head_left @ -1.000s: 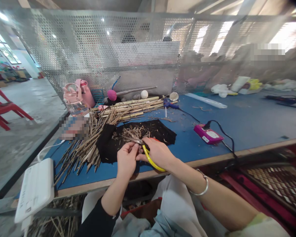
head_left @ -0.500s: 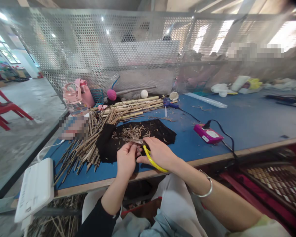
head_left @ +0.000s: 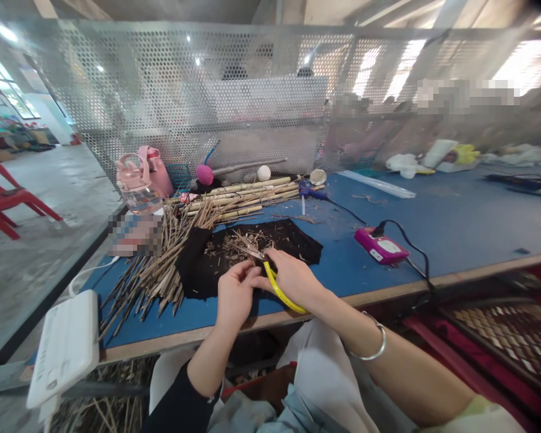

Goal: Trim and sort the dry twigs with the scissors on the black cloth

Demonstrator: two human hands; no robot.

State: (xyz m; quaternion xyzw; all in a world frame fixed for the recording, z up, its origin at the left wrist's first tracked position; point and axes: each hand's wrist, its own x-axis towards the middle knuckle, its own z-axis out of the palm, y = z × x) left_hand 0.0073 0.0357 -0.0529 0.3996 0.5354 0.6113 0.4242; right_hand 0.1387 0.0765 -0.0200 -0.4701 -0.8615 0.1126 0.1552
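Yellow-handled scissors (head_left: 277, 291) are gripped in my right hand (head_left: 293, 278), their metal blades slightly apart and pointing left over the black cloth (head_left: 192, 269). My left hand (head_left: 235, 291) is closed just below the blades, its fingertips pinched beside my right fingers; whatever they hold is too small to make out. Short clippings (head_left: 243, 240) lie heaped on the cloth beyond the blades. Left of the cloth, long dry stalks (head_left: 162, 276) are spread in a loose pile.
Behind the cloth lie a blue glue gun (head_left: 311, 191), pale sticks (head_left: 247, 186), a pink ball (head_left: 204, 175) and a white ball (head_left: 264, 173). A magenta box (head_left: 381, 245) with a cable is at right, a white power bank (head_left: 63, 349) at left.
The scissor blades have swung to point further away from me and parted. My left hand has shifted slightly right, its fingers now closer to my right hand.
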